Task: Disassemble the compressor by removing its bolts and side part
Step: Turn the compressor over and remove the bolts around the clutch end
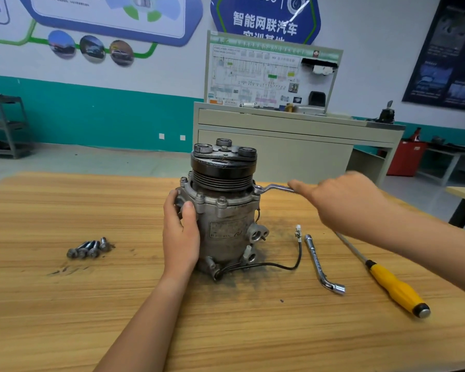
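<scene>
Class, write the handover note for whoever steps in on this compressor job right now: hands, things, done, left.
Left hand grips the upright compressor near its top.
Right hand holds the wrench, its ring end on the compressor's right side.
Done: several removed bolts lie on the table, left of the compressor.
Left: seated bolts remain round its upper rim; the housing is in one piece.
L-shaped socket wrench and screwdriver lie at the right.

This is a car workshop where people learn. A big board (253,76) with a wiring picture stands on a grey cabinet (279,146). Car pictures (91,49) hang on the wall (373,49). On the wooden table (65,304) stands a dirty compressor (226,224), with loose bolts (89,248), a yellow screwdriver (395,287) and a bent wrench (320,261) lying near it.
</scene>
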